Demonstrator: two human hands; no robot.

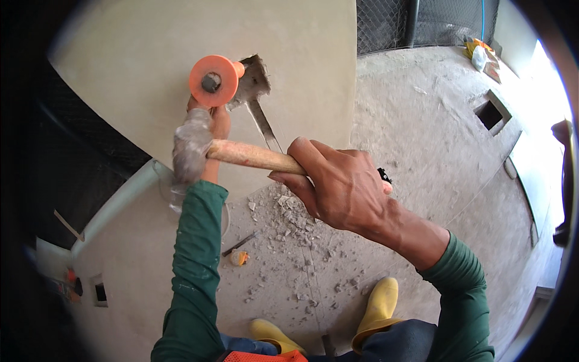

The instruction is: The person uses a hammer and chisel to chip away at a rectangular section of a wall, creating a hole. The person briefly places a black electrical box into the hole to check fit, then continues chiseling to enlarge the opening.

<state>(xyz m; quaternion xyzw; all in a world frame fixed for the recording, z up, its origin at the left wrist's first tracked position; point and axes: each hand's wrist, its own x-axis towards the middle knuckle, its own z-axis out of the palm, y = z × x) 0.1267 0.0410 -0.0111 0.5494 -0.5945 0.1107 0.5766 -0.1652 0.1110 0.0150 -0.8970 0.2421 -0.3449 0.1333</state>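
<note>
Nearest me, the right hand point(353, 187) is closed firmly round the wooden handle of a hammer point(247, 154), below the rough cavity point(256, 78) cut in the wall point(145, 54). Just beyond, the left hand point(221, 123), partly hidden, grips an orange-guarded chisel point(211, 82) immediately left of that cavity. Farther down, broken rubble point(292, 214) litters the floor point(142, 259) beneath it.

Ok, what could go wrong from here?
The hammer might glance off the chisel and strike the left grip, close behind the orange guard. Loose rubble lies near the yellow boots, so footing could slip. Chips from the rough-edged cavity might fly back.
</note>
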